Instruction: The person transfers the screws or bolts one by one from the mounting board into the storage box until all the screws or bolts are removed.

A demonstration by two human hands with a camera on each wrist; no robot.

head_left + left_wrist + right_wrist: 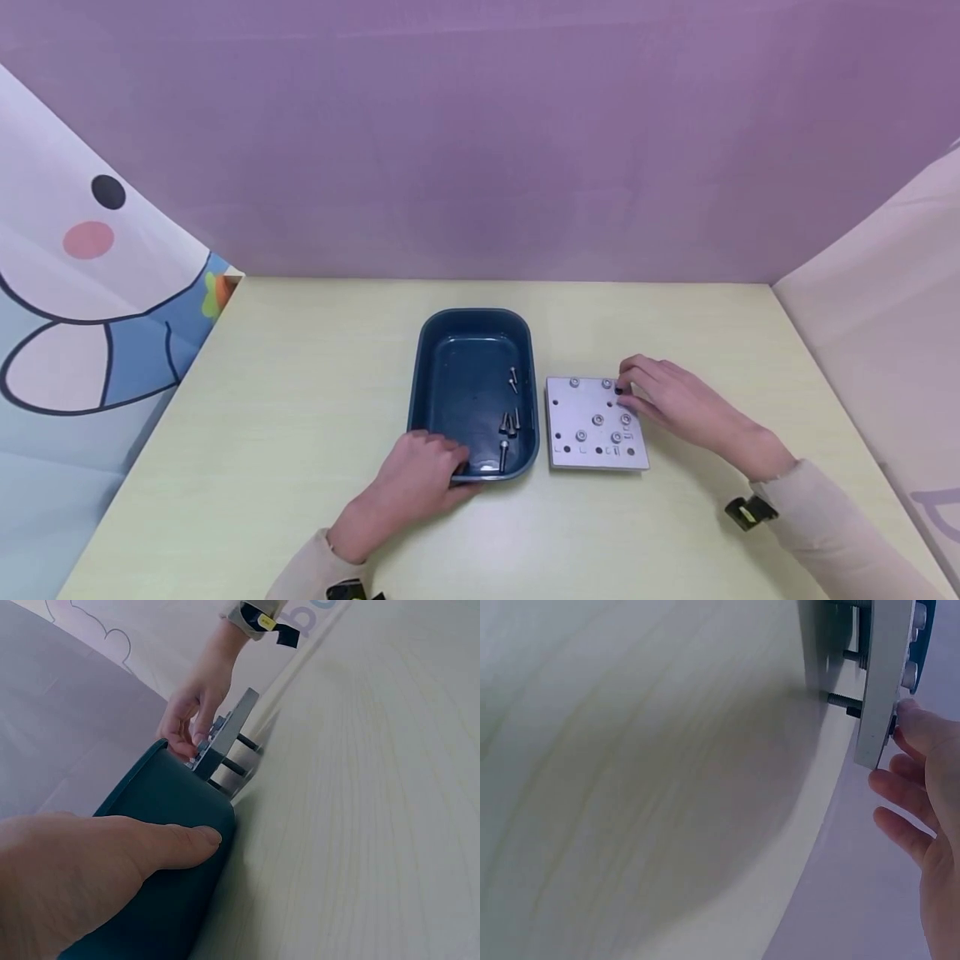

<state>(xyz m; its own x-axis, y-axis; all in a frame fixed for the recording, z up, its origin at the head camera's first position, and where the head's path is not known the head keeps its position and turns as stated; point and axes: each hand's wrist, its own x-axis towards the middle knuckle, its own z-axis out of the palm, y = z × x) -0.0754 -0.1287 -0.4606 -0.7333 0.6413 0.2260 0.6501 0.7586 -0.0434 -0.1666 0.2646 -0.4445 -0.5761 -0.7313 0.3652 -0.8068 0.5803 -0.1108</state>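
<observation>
My left hand point(423, 475) grips the near left rim of a dark teal plastic tray point(450, 392), thumb along its outer wall in the left wrist view. Loose socket head screws point(504, 454) lie along the tray's right side. Right of the tray is a square metal plate point(573, 404) with holes and several socket head screws point(597, 420) in it. In the right wrist view, threaded screw ends point(844, 700) stick out of its underside, holding it above the table. My right hand point(678, 404) pinches a small dark screw point(892, 726) at the plate's far right corner, between thumb and index finger.
The pale wood-grain table point(315, 358) ends at a purple cloth wall point(480, 167) behind. A cartoon-printed cloth point(82, 358) hangs on the left and a pale cloth point(885, 317) on the right. A dark strap point(750, 511) is around the right sleeve.
</observation>
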